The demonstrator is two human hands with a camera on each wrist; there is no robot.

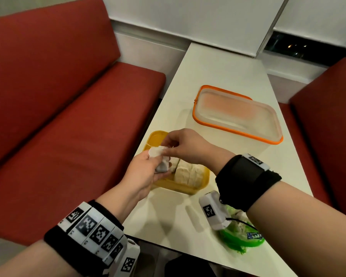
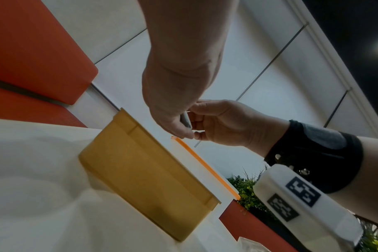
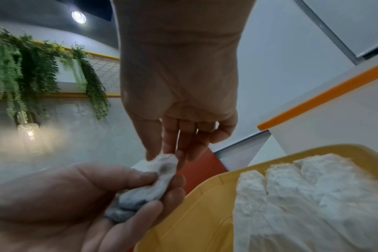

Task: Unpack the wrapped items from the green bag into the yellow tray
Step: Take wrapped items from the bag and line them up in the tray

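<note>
My left hand (image 1: 148, 168) holds a small white wrapped item (image 1: 157, 156) over the left end of the yellow tray (image 1: 205, 177). My right hand (image 1: 169, 147) pinches the top edge of its wrapper between thumb and fingers (image 3: 150, 153). The right wrist view shows the wrapped item (image 3: 149, 187) lying across my left hand's fingers (image 3: 140, 175), with its thumb on top. Other white wrapped items (image 1: 190, 172) lie side by side in the tray's right part (image 3: 313, 196). The green bag (image 1: 240, 239) sits at the table's near right edge, partly hidden behind my right wrist.
An orange-rimmed translucent container (image 1: 238, 114) lies on the white table (image 1: 218, 68) beyond the tray. Red bench seats (image 1: 68, 116) flank the table on both sides. The tray's outer wall (image 2: 149, 170) faces my left wrist. A white wall and a window are at the table's far end.
</note>
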